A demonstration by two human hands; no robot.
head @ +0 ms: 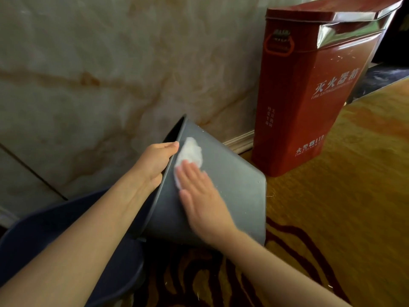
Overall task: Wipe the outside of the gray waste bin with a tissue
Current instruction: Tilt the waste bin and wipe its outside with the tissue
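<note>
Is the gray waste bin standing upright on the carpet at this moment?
No, the gray waste bin is tipped over, its rim gripped by the left hand.

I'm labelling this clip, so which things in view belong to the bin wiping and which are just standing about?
In use:
gray waste bin, tilted
tissue, pressed flat on the bin's side
left hand, gripping the rim
right hand, flat on the tissue

Just there:
red fire extinguisher box
patterned carpet
marble wall
</note>
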